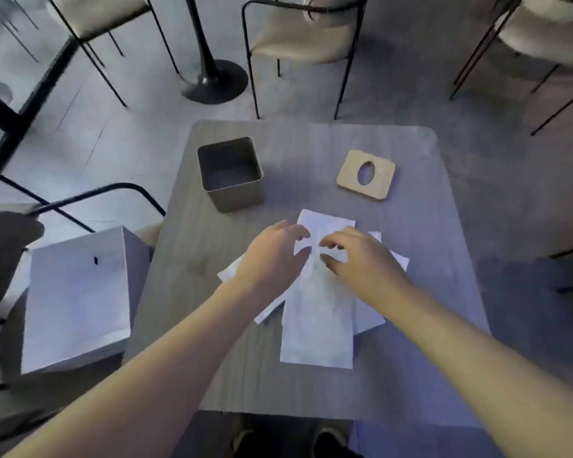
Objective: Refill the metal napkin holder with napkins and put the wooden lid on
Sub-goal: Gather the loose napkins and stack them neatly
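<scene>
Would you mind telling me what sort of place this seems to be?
Probably a cafe or small restaurant dining area. Several matching cushioned chairs on thin black frames stand around, a round pedestal table base sits on the floor, and a metal napkin holder with its wooden lid is on the table.

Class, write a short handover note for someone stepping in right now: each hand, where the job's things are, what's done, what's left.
Left hand: open, fingers on the napkins.
Right hand: open, fingertips on the same pile.
Napkins lie spread loose on the table, near the front.
Holder: upright, far left, looks empty.
Lid: flat, far right, off the holder.
Done: nothing loaded yet.
Left: gather the napkins, fill the holder, put the lid on.
</scene>
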